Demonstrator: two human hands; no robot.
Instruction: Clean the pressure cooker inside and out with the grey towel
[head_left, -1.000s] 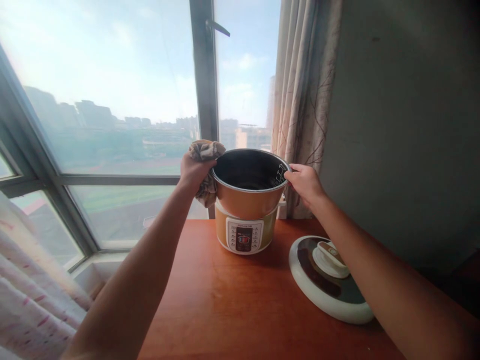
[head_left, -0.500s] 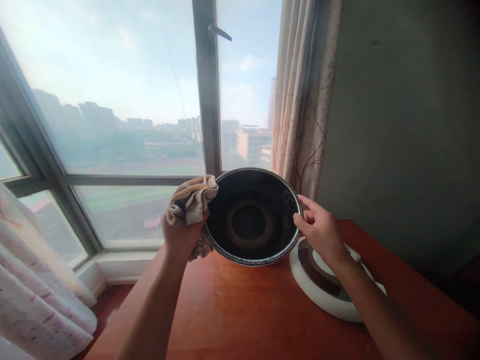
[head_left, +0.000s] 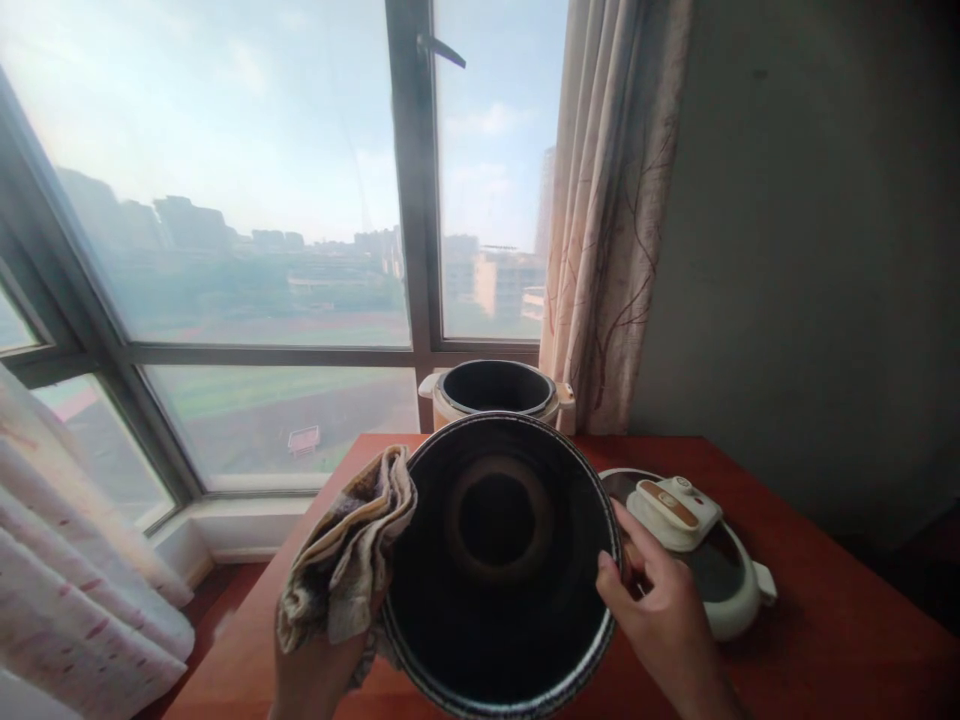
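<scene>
A black inner pot is tilted so that its open mouth faces me, low in the head view. My right hand pinches its right rim, thumb over the edge and fingers behind. At the left rim my left hand is closed on a folded, patterned cloth; the cloth lies against the pot's edge and hides most of the fingers. Behind the pot stands the pressure cooker body, pale with side handles and a dark inside. Its white lid lies on the table, right of the pot.
The reddish-brown wooden table reaches back towards the large window. A patterned curtain hangs behind the cooker, and another curtain is at lower left. A dark wall rises on the right.
Both hands have brought the pot down and closer to me, with the cloth along. The cooker body, hidden behind the pot before, now shows, and more of the lid is visible.
</scene>
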